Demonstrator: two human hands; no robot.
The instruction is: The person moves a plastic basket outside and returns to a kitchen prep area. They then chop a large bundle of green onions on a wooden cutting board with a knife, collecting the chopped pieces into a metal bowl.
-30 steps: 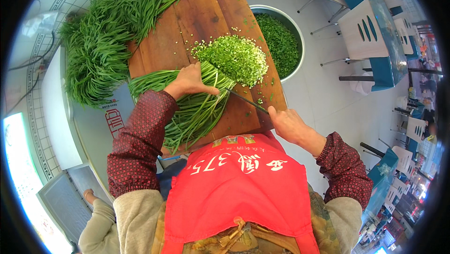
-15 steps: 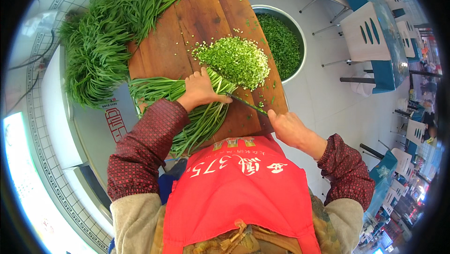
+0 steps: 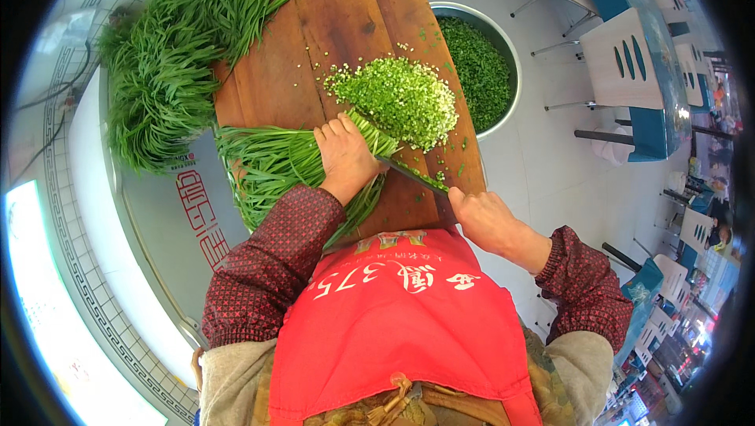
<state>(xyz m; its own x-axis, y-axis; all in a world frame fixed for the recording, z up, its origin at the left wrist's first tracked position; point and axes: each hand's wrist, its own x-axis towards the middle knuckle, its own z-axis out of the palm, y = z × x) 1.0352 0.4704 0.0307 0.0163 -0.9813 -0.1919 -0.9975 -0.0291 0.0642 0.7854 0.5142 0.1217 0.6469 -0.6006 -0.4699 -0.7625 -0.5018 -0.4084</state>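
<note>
My left hand (image 3: 346,156) is closed over a bunch of long green garlic chives (image 3: 271,160), pressing it onto the wooden board. In my right hand (image 3: 489,217) is the handle of a knife (image 3: 419,175). Its dark blade lies at the cut end of the bunch, close beside my left fingers, with green bits stuck along it. Just beyond the blade a heap of finely chopped chives (image 3: 397,99) rests on the board. The far part of the bunch under my left forearm is partly hidden.
Uncut chives (image 3: 161,72) are piled at the board's far left. A metal tub (image 3: 516,84) of chopped greens stands below the right edge of the wooden board (image 3: 346,25). Chairs (image 3: 621,64) and tables are farther right. A grey cabinet surface (image 3: 185,229) lies to the left.
My left hand and forearm have shifted slightly right, still holding the bunch. The forearm now covers more of the chive leaves. The knife stays nearly in place at the cut end.
</note>
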